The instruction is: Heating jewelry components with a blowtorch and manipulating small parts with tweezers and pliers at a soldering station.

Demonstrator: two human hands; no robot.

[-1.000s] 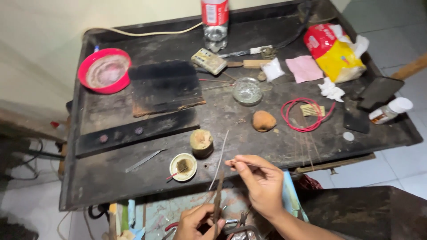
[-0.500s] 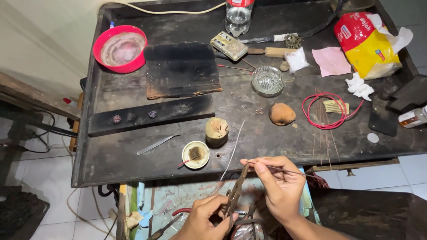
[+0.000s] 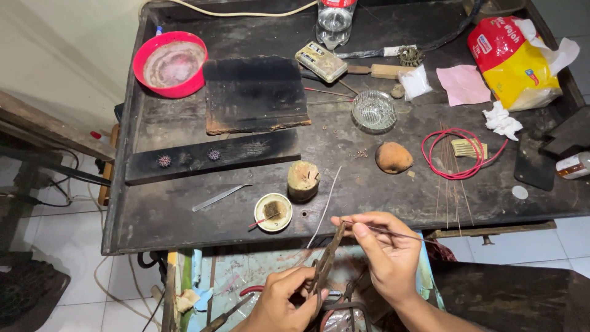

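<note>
Head view, looking down on a dark, soot-stained counter (image 3: 184, 215). Left hand (image 3: 279, 301) at the bottom edge, fingers closed around the handles of metal pliers (image 3: 324, 261), tips angled up toward the right hand (image 3: 384, 252). Right fingers pinched shut on a thin wire (image 3: 393, 232), held level just off the counter's front edge and meeting the pliers' tips. Just beyond the hands: a small round tin (image 3: 273, 212) with a red-tipped stick, a stubby wooden block (image 3: 303, 180), a long pale rod (image 3: 326, 206). Farther back: a red bowl (image 3: 170, 63), a charred slab (image 3: 255, 93), a glass dish (image 3: 373, 111), a brown lump (image 3: 393, 157), a red wire loop (image 3: 461, 154), a red-and-yellow bag (image 3: 513, 58).
</note>
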